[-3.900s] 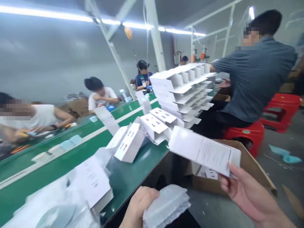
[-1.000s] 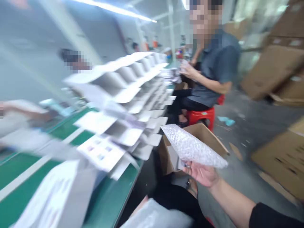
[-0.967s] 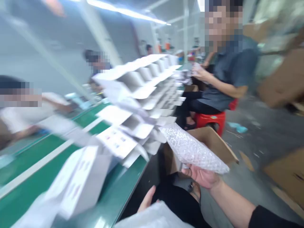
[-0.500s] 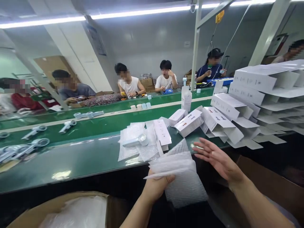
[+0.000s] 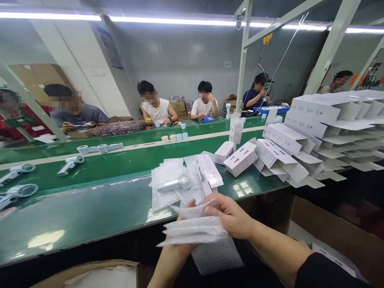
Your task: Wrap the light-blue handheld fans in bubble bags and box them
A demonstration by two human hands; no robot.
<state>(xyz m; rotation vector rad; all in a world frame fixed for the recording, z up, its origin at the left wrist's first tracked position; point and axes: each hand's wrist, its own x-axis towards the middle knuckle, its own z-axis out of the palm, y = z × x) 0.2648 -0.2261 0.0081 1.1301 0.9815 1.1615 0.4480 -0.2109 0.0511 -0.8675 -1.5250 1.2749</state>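
A stack of translucent white bubble wrap bags [image 5: 195,232] hangs over the near edge of the bench. My left hand [image 5: 181,244] is closed round the stack from below and the left, its fingers partly hidden behind the bags. On top, my right hand [image 5: 232,216] pinches the upper bag between thumb and fingers. Just beyond, a pale blue handheld fan [image 5: 177,183] lies on more bubble wrap bags [image 5: 162,196] on the green bench. Beside it a white printed box [image 5: 209,174] leans on the wrap.
White boxes [image 5: 315,108] are piled high at the right, flaps open. Several fans [image 5: 18,194] lie along the green conveyor [image 5: 141,158] at left. Open cartons stand below the bench, the left carton [image 5: 90,268] holding more bags, the right carton [image 5: 327,228] boxes. Co-workers sit across the line.
My right hand has come in from the right, where it was open and apart, and now grips the upper bag. The stack and my left hand sit slightly lower and further left.
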